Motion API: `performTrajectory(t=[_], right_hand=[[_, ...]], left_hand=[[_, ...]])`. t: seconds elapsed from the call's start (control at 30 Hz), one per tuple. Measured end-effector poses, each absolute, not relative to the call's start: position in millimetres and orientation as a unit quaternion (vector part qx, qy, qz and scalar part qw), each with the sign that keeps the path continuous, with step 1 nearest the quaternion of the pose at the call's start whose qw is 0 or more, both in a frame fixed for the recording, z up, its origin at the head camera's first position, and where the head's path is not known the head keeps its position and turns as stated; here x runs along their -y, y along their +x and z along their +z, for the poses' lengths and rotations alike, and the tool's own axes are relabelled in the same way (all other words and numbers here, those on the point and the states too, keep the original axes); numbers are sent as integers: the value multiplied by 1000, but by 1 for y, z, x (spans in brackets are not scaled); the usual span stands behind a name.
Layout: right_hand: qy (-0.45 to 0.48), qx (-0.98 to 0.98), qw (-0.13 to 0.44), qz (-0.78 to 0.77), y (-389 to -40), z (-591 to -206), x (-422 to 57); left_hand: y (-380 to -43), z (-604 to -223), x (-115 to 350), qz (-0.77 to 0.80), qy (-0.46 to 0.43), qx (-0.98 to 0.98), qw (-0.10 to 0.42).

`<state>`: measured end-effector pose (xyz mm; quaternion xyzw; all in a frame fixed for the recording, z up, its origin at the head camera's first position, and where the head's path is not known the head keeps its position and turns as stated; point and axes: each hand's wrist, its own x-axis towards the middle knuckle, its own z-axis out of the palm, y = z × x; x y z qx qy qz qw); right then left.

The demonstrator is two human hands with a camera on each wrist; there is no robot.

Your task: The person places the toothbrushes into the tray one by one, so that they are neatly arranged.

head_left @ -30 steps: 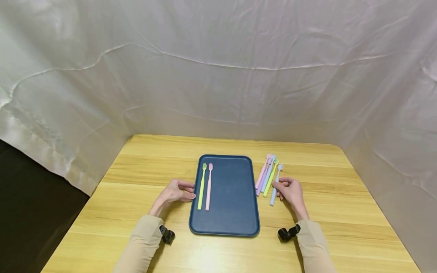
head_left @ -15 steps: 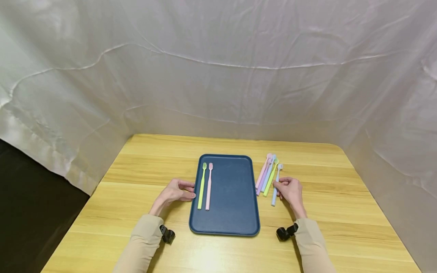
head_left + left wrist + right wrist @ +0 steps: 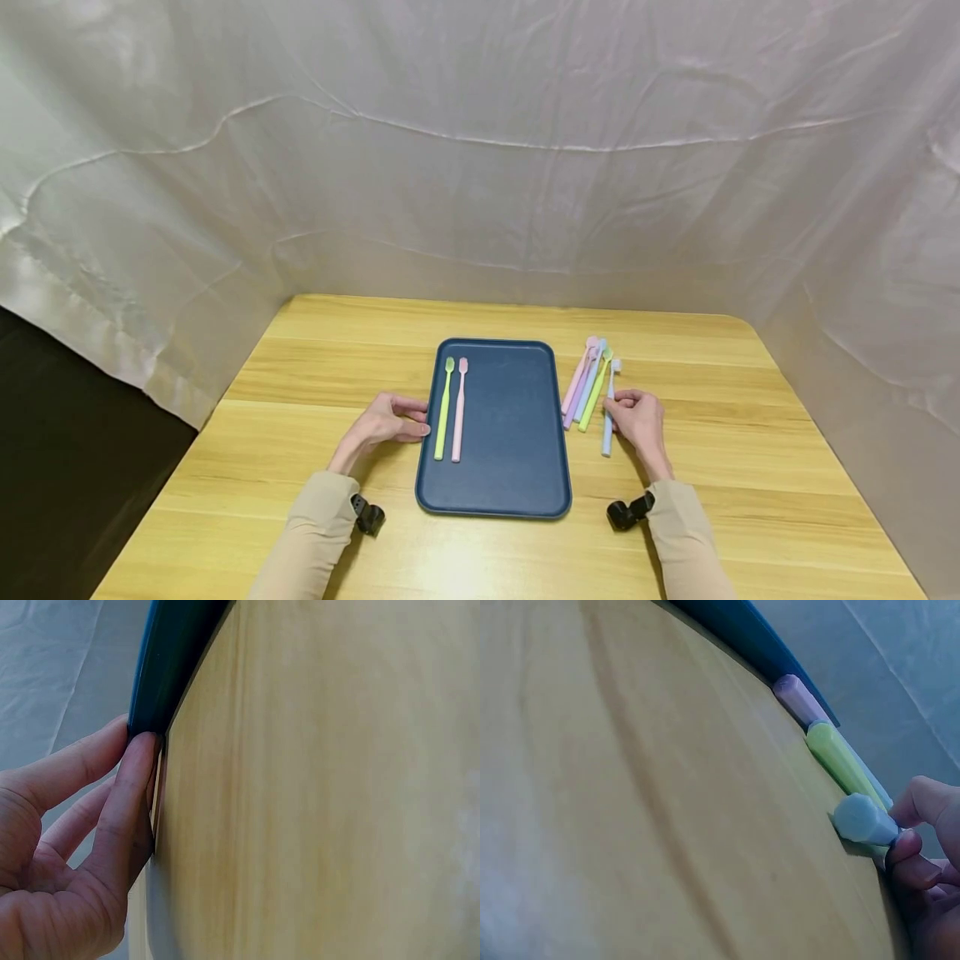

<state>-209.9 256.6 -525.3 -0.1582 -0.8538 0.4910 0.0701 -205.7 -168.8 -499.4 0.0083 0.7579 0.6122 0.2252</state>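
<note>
A dark blue tray (image 3: 510,433) lies on the table, bearing a green toothbrush (image 3: 442,421) and a pink toothbrush (image 3: 458,417) side by side near its left edge. The left hand (image 3: 388,421) pinches the tray's left rim between thumb and fingers; the left wrist view shows the fingertips (image 3: 139,750) at that rim. Right of the tray, the right hand (image 3: 636,421) pinches a light blue toothbrush (image 3: 607,437) by its handle, bristle head pointing away. In the right wrist view the butt of this light blue toothbrush (image 3: 859,817) sits close over the tabletop.
Just left of the right hand lies a loose bunch of toothbrushes: pink (image 3: 576,383), purple (image 3: 572,412), another blue (image 3: 584,404) and green (image 3: 590,408), close against the tray's right edge. A grey-white curtain (image 3: 510,208) hangs behind the wooden table (image 3: 750,467).
The light blue toothbrush has shifted slightly right at its handle end and stands straighter, turning away from the bunch in the right hand's fingers. The left hand and tray stay put.
</note>
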Motion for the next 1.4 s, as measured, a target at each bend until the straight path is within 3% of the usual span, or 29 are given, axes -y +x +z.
performTrajectory(t=[0.53, 1.4], right_hand=[[-153, 841, 64, 515, -206, -522, -257], [-109, 661, -67, 739, -201, -505, -261]], left_hand=[[-206, -501, 170, 616, 13, -755, 223], [-206, -498, 168, 616, 12, -755, 225]])
